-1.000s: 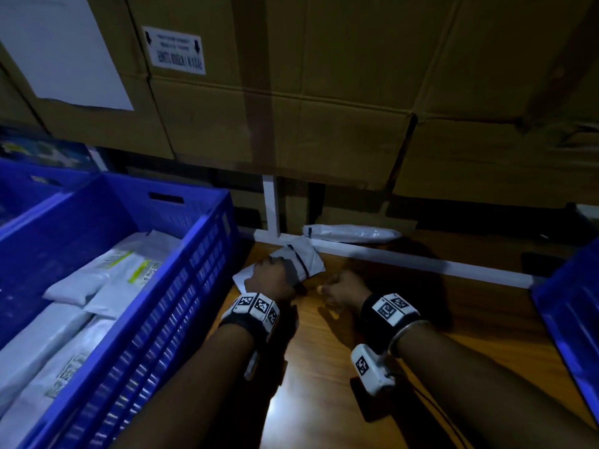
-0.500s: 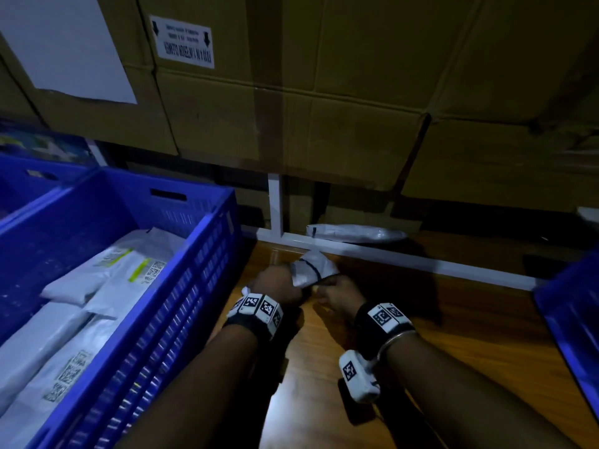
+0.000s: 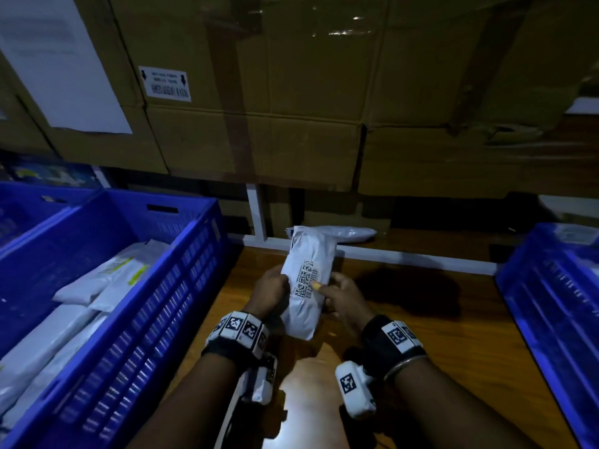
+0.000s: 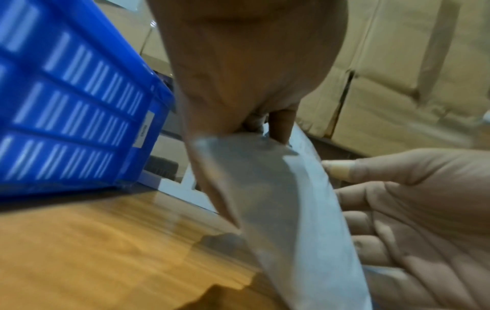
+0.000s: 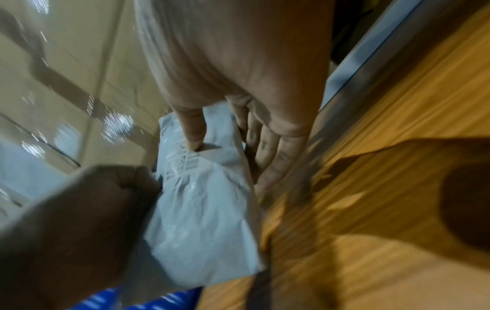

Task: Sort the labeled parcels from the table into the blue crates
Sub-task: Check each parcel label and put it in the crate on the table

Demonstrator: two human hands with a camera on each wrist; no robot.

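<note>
The left hand [image 3: 270,291] and right hand [image 3: 343,298] pinch the white parcel [image 3: 306,281] by its edges, label upward above the tabletop [image 3: 421,345], presumably to read its codes before crating.

Head view: from above, facing forward and down across the worktop [image 3: 421,319] toward its far edge. Wrist views: close, low, along each hand; all share the parcel [image 3: 308,286].
</note>
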